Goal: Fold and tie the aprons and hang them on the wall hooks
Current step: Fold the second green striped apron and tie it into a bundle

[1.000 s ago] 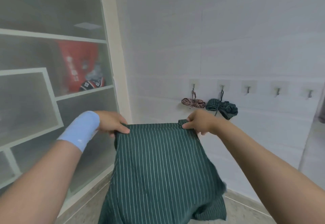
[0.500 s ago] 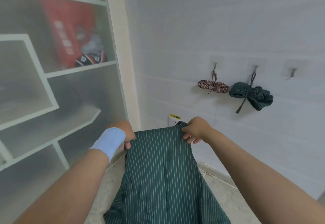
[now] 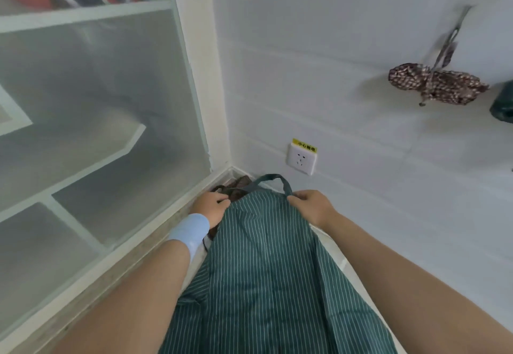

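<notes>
A dark green apron with thin white stripes (image 3: 266,276) hangs lengthwise in front of me, its neck loop (image 3: 273,180) sticking out at the far end. My left hand (image 3: 212,206), with a light blue wristband, grips the apron's top left corner. My right hand (image 3: 312,205) pinches the top right corner by the loop. A tied brown patterned apron bundle (image 3: 435,85) hangs from a wall hook (image 3: 460,20) at the upper right. The edge of a tied green bundle (image 3: 503,103) shows at the right border.
A brown patterned cloth (image 3: 236,185) lies on the floor in the corner, partly hidden by my left hand. A white wall socket (image 3: 301,160) with a yellow label sits low on the wall. Frosted cabinet doors (image 3: 97,103) fill the left side.
My view has tilted down toward the floor corner. Both hands have lowered with the apron, and the neck loop and the cloth on the floor have come into view.
</notes>
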